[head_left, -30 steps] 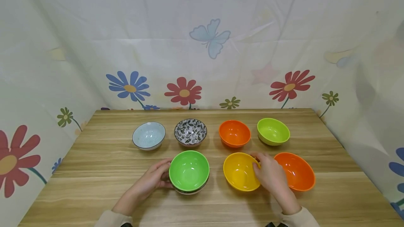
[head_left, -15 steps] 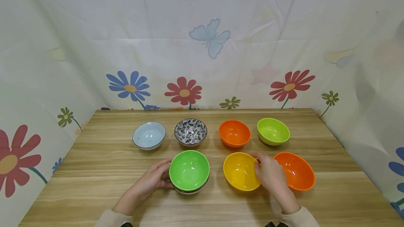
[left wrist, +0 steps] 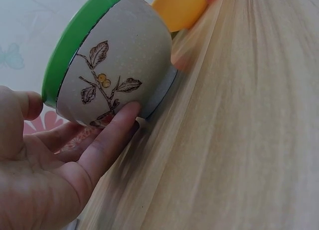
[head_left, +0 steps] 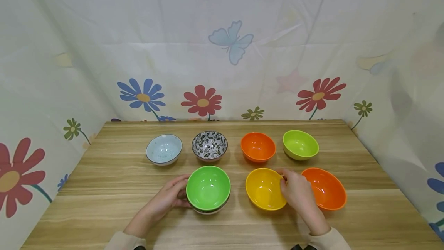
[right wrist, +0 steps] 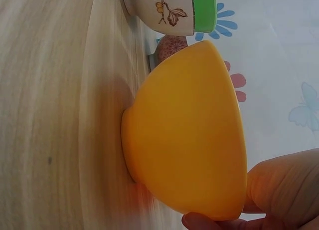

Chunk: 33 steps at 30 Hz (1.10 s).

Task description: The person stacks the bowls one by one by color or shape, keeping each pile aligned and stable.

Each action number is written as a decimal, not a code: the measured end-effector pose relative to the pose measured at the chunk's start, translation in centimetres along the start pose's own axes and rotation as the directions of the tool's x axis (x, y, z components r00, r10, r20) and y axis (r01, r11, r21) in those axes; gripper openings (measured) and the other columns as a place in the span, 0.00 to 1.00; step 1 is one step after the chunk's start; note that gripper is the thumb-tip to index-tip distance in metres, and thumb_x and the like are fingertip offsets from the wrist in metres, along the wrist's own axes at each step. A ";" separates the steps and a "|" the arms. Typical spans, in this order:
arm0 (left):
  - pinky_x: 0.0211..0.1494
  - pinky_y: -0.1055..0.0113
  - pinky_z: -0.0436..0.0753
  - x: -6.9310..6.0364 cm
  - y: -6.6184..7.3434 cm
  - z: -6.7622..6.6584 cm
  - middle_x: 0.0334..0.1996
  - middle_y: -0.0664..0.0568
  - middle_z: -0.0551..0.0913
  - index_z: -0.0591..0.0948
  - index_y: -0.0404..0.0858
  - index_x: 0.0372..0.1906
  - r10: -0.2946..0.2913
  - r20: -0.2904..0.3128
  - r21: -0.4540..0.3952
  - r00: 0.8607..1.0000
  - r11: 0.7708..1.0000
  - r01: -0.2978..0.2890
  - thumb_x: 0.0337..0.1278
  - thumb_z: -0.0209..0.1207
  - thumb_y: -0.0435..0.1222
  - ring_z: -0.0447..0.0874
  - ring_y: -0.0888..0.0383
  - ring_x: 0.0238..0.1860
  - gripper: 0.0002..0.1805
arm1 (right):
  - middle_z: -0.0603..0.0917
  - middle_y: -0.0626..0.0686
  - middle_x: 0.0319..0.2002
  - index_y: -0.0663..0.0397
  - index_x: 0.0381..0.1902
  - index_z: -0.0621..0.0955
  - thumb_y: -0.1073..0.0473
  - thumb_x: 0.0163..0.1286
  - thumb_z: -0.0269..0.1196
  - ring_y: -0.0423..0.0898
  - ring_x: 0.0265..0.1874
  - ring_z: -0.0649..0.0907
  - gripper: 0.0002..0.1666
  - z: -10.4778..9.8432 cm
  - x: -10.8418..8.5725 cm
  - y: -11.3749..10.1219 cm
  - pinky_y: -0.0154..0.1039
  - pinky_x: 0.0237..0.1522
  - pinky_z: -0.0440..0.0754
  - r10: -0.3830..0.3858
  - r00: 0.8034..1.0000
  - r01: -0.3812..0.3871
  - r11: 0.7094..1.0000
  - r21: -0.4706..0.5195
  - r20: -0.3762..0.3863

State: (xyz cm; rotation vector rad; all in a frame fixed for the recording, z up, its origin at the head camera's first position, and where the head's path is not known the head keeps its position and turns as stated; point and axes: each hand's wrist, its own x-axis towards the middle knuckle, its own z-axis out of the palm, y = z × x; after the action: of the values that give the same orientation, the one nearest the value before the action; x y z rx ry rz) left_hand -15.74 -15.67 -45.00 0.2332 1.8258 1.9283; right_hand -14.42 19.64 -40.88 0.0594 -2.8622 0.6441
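Note:
A green bowl sits nested in a white bowl with a leaf-and-berry pattern. My left hand holds this stack from its left side, thumb at the green rim and fingers against the white wall in the left wrist view. To the right stands a yellow bowl, upright on the table. My right hand pinches its right rim, with fingertips on the outer wall in the right wrist view. The bowl's base meets the table there.
Behind stand a pale blue bowl, a black-and-white patterned bowl, an orange bowl and a lime bowl. Another orange bowl is just right of my right hand. A flowered cloth hangs behind the wooden table.

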 end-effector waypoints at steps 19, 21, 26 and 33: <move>0.45 0.53 0.81 -0.1 -0.1 0.1 0.54 0.34 0.73 0.58 0.29 0.67 0.001 -0.009 -0.008 1.000 1.000 -0.001 0.68 0.43 0.45 0.80 0.49 0.47 0.31 | 0.85 0.57 0.30 0.59 0.40 0.84 0.69 0.55 0.59 0.47 0.19 0.76 0.14 -0.3 0.2 -0.5 0.39 0.20 0.74 0.020 1.000 -0.020 1.000 0.020 -0.011; 0.45 0.53 0.81 0.0 -0.1 0.0 0.55 0.34 0.73 0.58 0.29 0.67 0.002 -0.008 -0.008 1.000 1.000 -0.002 0.68 0.43 0.44 0.80 0.49 0.47 0.31 | 0.85 0.57 0.30 0.59 0.40 0.84 0.69 0.55 0.59 0.47 0.20 0.76 0.14 -0.5 0.3 -0.8 0.39 0.20 0.74 0.017 1.000 -0.016 0.999 0.030 -0.013; 0.45 0.53 0.81 0.0 0.0 0.0 0.54 0.35 0.73 0.58 0.30 0.67 0.004 -0.005 -0.009 1.000 1.000 -0.004 0.68 0.43 0.44 0.80 0.49 0.47 0.30 | 0.85 0.57 0.30 0.61 0.38 0.84 0.70 0.55 0.59 0.47 0.21 0.77 0.13 -0.8 0.7 -1.2 0.39 0.21 0.76 -0.008 1.000 0.009 0.999 0.034 -0.027; 0.45 0.53 0.81 0.0 0.0 0.0 0.54 0.35 0.73 0.58 0.29 0.67 0.002 -0.002 -0.014 1.000 1.000 -0.002 0.68 0.43 0.44 0.80 0.49 0.47 0.30 | 0.85 0.57 0.30 0.62 0.38 0.84 0.69 0.56 0.58 0.45 0.19 0.75 0.13 -1.1 1.3 -1.6 0.36 0.20 0.75 -0.013 1.000 0.014 1.000 0.026 -0.025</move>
State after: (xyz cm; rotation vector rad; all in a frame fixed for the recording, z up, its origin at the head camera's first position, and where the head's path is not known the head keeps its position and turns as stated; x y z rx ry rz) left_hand -15.74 -15.66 -44.99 0.2287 1.8134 1.9435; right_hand -15.31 18.65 -38.96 0.0745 -2.8276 0.6745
